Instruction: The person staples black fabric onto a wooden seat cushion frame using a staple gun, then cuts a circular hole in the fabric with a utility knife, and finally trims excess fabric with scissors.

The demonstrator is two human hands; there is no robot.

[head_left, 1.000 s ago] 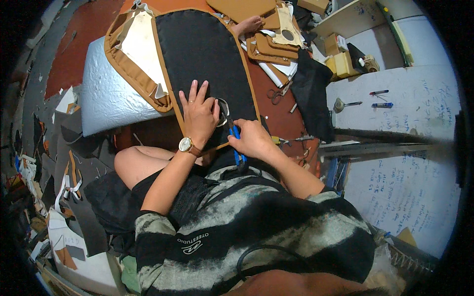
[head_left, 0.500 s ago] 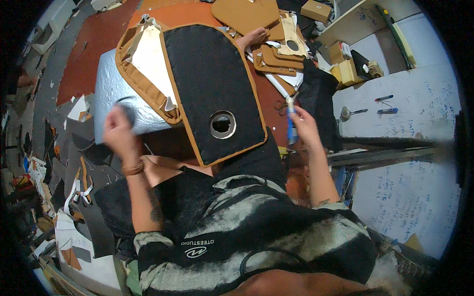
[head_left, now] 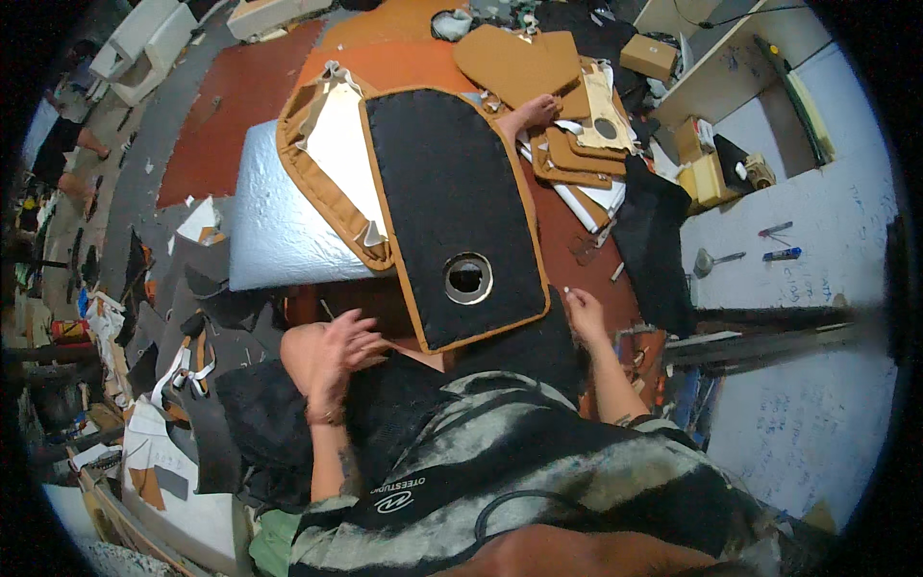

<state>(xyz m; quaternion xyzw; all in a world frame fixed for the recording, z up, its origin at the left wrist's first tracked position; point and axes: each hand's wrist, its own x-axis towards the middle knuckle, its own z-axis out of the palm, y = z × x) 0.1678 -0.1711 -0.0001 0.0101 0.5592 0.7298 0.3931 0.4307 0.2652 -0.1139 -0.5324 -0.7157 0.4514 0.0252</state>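
Note:
A black panel [head_left: 447, 207] with brown edging and a round hole near its lower end lies in front of me, slanted over my lap. Beside its left edge is a curved brown padded piece [head_left: 327, 197] with a white inside. My left hand [head_left: 344, 354] hovers over my bent knee, left of the panel's lower end; it is open with fingers apart and holds nothing. Just right of the panel's lower corner is my right hand [head_left: 586, 317], fingers drawn together. A tiny white bit shows at its fingertips; whether it is held cannot be made out.
A silvery, shiny block [head_left: 260, 226] supports the brown piece. Brown padded parts [head_left: 582, 159] are stacked at the far right, with scissors [head_left: 582, 250] nearer me. Something like a bare foot [head_left: 534, 113] rests beside the stack. Grey fabric scraps [head_left: 216, 385] lie left.
My left hand has come down and right, toward my knee, and opened. The blue tool no longer shows in my right hand, which has lowered. The whole view has shifted.

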